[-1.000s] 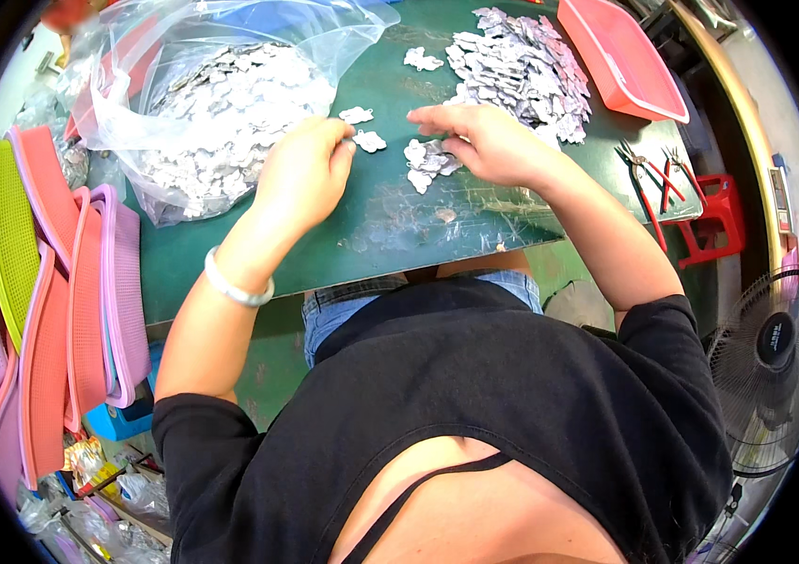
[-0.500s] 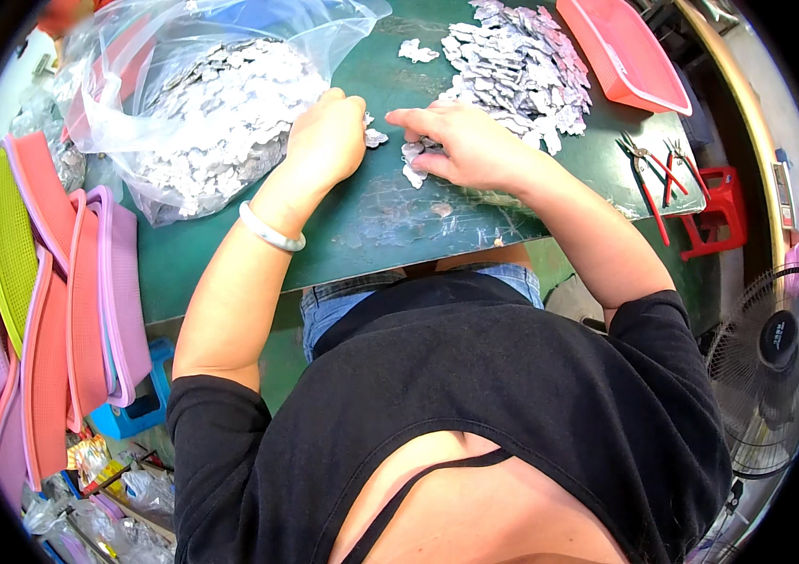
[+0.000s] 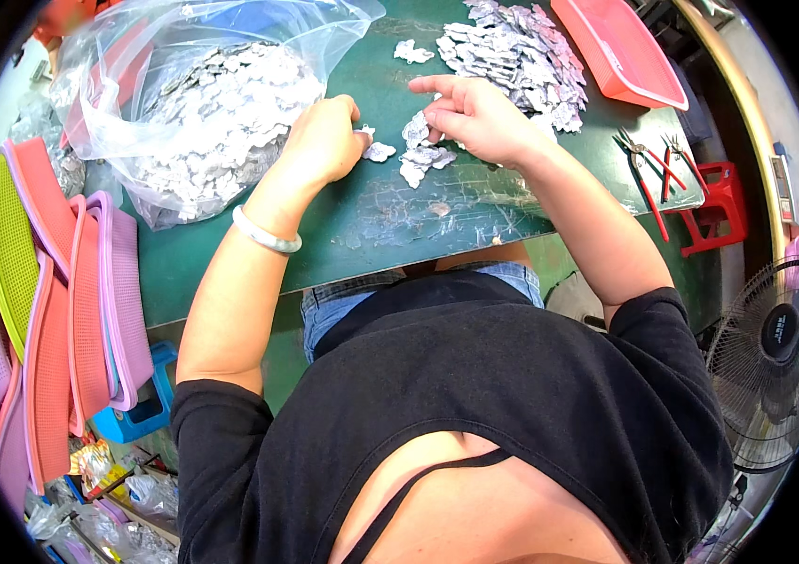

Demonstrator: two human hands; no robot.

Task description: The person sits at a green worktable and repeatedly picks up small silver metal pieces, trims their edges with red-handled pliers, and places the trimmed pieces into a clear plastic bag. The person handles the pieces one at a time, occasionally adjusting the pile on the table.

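My left hand (image 3: 326, 139), with a pale bangle (image 3: 266, 232) on its wrist, is curled closed beside the clear plastic bag (image 3: 141, 193) of silvery flat pieces. What its fingertips hold, if anything, cannot be made out; a loose silvery piece (image 3: 379, 151) lies right beside them. My right hand (image 3: 482, 119) is over a few similar flat, wavy-edged pieces (image 3: 423, 162) on the green table. Its index finger stretches out to the left, apart from the thumb, which is close to these pieces. Behind it spreads a large heap of silvery pieces (image 3: 512, 52).
A pink tray (image 3: 620, 56) stands at the far right of the green table (image 3: 362, 240). Red-handled pliers (image 3: 648, 183) lie near the right edge, by a red stool (image 3: 721, 211). Colourful plastic baskets (image 3: 51, 320) are stacked at left. A fan (image 3: 766, 376) stands at lower right.
My right hand has moved slightly right and up, uncovering more of the loose pieces under it. My left hand has shifted slightly, and the loose piece beside it shows more fully.
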